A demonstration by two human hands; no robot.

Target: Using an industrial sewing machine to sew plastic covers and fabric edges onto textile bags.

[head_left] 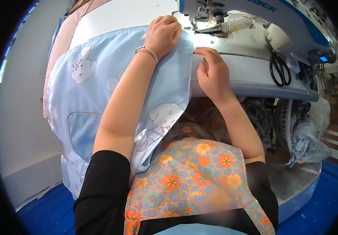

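A light blue fabric panel [110, 70] with printed cartoon animals lies over the left of the sewing table and hangs down toward my lap. My left hand [163, 34], a bangle on its wrist, is closed on the panel's far edge, just left of the sewing machine's presser foot [195, 28]; its fingertips are partly hidden. Beside the panel's right edge is my right hand [214, 72]. Its fingers reach to that edge and its thumb stands apart from them, with nothing visible between. The white and blue sewing machine [255, 17] spans the far right.
Black scissors [279, 69] lie on the right of the white sewing table [241, 68]. Below stands a basket [284, 121] near a clear plastic bag [308, 139] of fabric scraps. Pink fabric [65, 45] covers the table's left end. A floral apron [200, 176] covers my front.
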